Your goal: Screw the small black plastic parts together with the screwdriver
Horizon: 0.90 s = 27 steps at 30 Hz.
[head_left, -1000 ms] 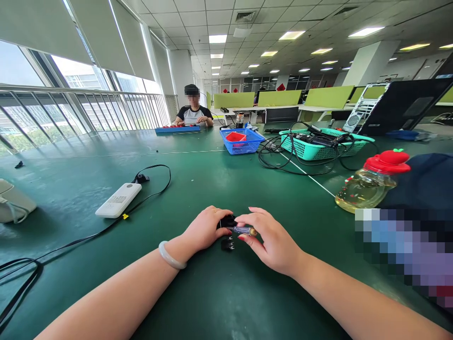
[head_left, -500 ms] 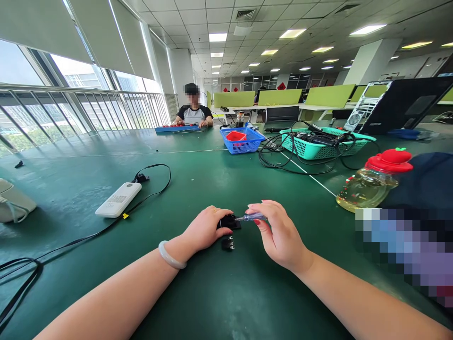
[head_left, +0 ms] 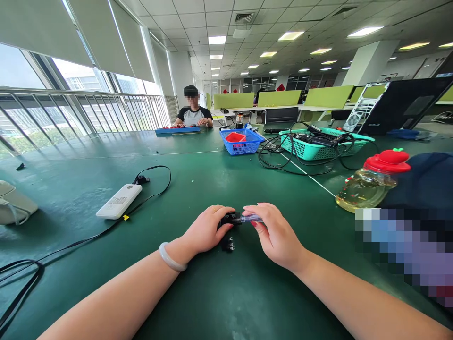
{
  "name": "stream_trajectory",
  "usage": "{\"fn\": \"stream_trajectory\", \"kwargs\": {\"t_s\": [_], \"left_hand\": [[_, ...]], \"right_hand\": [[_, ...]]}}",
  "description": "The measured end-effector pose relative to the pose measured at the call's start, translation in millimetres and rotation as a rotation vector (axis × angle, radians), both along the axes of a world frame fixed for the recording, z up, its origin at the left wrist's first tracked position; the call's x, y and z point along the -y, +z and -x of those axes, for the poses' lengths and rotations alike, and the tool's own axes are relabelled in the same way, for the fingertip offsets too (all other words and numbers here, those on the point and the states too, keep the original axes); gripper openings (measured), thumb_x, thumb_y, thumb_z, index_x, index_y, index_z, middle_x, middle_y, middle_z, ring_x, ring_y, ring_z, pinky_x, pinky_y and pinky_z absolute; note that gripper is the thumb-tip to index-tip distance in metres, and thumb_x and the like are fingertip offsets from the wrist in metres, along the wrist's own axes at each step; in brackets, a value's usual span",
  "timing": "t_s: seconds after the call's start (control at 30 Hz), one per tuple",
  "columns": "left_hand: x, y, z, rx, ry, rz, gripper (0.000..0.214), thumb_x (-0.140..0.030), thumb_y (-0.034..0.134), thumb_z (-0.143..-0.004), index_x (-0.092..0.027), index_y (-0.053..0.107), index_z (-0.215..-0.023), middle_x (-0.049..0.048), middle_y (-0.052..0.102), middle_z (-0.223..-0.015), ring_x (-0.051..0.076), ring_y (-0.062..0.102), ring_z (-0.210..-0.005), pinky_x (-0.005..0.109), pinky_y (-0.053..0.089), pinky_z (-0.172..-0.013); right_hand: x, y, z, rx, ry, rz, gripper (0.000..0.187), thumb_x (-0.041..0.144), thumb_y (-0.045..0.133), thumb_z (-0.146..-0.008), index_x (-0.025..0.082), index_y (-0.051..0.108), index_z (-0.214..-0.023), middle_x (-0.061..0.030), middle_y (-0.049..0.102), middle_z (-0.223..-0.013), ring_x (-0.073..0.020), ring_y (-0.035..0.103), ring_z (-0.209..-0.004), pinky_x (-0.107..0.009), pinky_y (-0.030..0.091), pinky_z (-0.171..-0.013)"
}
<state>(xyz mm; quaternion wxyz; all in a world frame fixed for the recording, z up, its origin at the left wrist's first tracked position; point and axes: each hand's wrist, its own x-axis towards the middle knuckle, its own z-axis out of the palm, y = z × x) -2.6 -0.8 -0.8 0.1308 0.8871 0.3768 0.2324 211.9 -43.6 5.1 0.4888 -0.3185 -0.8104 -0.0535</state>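
My left hand (head_left: 207, 230) rests on the green table (head_left: 198, 179), fingers curled over a small black plug-like part (head_left: 230, 219). My right hand (head_left: 274, 233) pinches a small screwdriver with a clear handle (head_left: 252, 218), its tip pointing left into the black part. A second small black piece with metal prongs (head_left: 228, 244) lies on the table just below my left fingers. A pale bangle sits on my left wrist.
A white power bank (head_left: 119, 201) with a black cable lies to the left. A bottle with a red lid (head_left: 371, 182) stands at the right. Farther back are a blue basket (head_left: 242, 140) and a teal basket of cables (head_left: 320, 141). Another person (head_left: 193, 113) sits at the far end.
My right hand lifted the screwdriver from lying low across the part and now points its tip into the black part. My left hand shifted slightly over the part.
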Motion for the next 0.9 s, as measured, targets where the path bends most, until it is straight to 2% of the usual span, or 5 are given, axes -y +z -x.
{"fn": "stream_trajectory", "kwargs": {"t_s": [0.17,0.33,0.7,0.83,0.9], "left_hand": [[1,0.7,-1,-0.038,0.167,-0.099,0.037,-0.021,0.045,-0.096,-0.026,0.054,-0.132,0.0071,0.063,-0.129,0.024,0.056,-0.119,0.045,0.039,-0.107],[-2,-1.9,2,-0.199,0.394,-0.096,0.043,-0.019,0.039,-0.096,-0.033,0.059,-0.131,0.0064,0.065,-0.120,0.025,0.060,-0.105,0.050,0.039,-0.100],[3,6.3,2,-0.355,0.408,-0.084,0.035,-0.029,0.044,-0.095,-0.031,0.075,-0.113,0.0077,0.071,-0.105,0.024,0.062,-0.095,0.041,0.046,-0.087],[3,8.7,1,-0.267,0.381,-0.058,0.041,-0.033,0.038,-0.098,-0.023,0.078,-0.096,0.0076,0.072,-0.105,0.023,0.063,-0.094,0.040,0.048,-0.089],[2,7.1,1,-0.176,0.294,-0.025,0.040,-0.034,0.035,-0.100,-0.021,0.073,-0.107,0.0072,0.070,-0.114,0.023,0.063,-0.103,0.039,0.048,-0.095]], "right_hand": [[5,1.1,-3,-0.207,0.037,-0.129,0.050,0.005,0.047,-0.092,0.028,0.042,-0.136,-0.0061,0.069,-0.103,-0.0227,0.067,-0.094,-0.047,0.054,-0.091],[3,-4.9,-6,-0.261,-0.005,-0.059,0.047,0.009,0.046,-0.095,0.026,0.040,-0.138,-0.0067,0.069,-0.099,-0.0219,0.068,-0.090,-0.044,0.056,-0.085],[-10,-13.4,-11,-0.351,-0.120,0.260,0.029,0.026,0.045,-0.099,0.024,0.047,-0.128,-0.0041,0.068,-0.087,-0.0187,0.067,-0.081,-0.035,0.056,-0.078],[-11,-14.4,-13,-0.390,-0.111,0.402,0.031,0.032,0.047,-0.097,0.024,0.048,-0.127,-0.0019,0.066,-0.080,-0.0179,0.065,-0.073,-0.033,0.055,-0.070],[-12,-13.9,-13,-0.412,-0.091,0.472,0.032,0.035,0.048,-0.096,0.024,0.049,-0.126,-0.0008,0.064,-0.076,-0.0173,0.063,-0.069,-0.031,0.054,-0.065]]}}
